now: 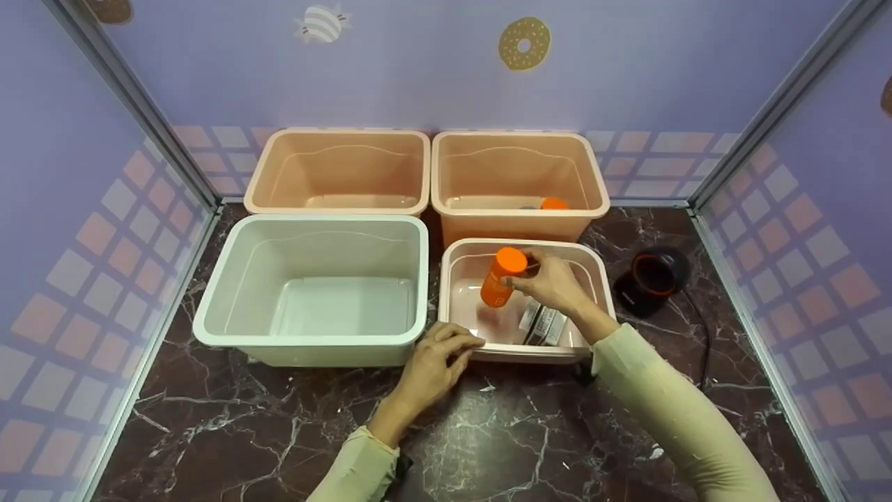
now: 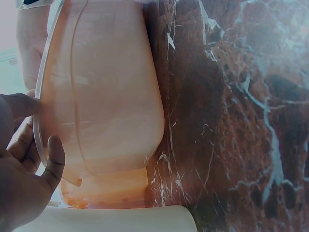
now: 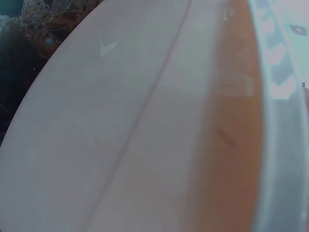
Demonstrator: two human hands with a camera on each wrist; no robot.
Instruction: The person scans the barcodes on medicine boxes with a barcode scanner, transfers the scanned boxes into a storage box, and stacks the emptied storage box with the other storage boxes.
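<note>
In the head view my right hand [image 1: 552, 280] grips an orange bottle [image 1: 496, 284] near its orange lid. The bottle is tilted slightly and held inside the small pale-pink bin [image 1: 456, 263]. Close beside it in that bin lies a black-and-white packet [image 1: 543, 325], partly under my right wrist. My left hand [image 1: 433, 362] holds the bin's front-left corner. In the left wrist view, the thumb and fingers of that hand [image 2: 29, 179] lie on both sides of the rim. The right wrist view shows a bin wall [image 3: 130, 111], with the right hand out of sight.
A large white bin [image 1: 208, 307] stands left of the small one. Behind are two peach bins, a left one [image 1: 268, 164] and a right one [image 1: 516, 226]; the right one contains an orange-topped item [image 1: 554, 203]. A black device [image 1: 644, 296] with a cord sits at right.
</note>
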